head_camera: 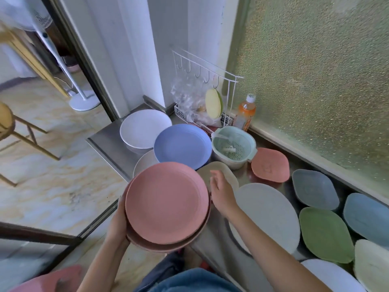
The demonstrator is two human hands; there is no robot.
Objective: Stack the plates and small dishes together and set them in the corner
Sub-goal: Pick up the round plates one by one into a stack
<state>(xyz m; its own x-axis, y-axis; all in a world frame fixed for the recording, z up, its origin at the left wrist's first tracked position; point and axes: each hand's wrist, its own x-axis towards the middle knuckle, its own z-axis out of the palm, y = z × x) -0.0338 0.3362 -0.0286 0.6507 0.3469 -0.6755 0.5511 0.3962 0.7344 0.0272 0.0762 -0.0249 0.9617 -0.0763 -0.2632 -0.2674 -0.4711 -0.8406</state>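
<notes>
My left hand (117, 224) grips the left rim of a stack of two pink plates (167, 202), held above the counter's front edge. My right hand (221, 191) hovers just right of the stack with relaxed fingers, over a beige dish (221, 168). A blue plate (182, 146) and a white plate (145, 127) lie toward the far corner. A grey plate (267, 213) lies to the right. Small dishes sit along the window: pink (269, 164), grey-blue (314, 188), green (325, 233), blue (367, 217).
A steel counter (109, 142) runs along a frosted window (315, 81). A green colander bowl (232, 147), an orange bottle (245, 113) and a white wire rack (210, 81) with a plastic bag stand at the back. Tiled floor lies to the left.
</notes>
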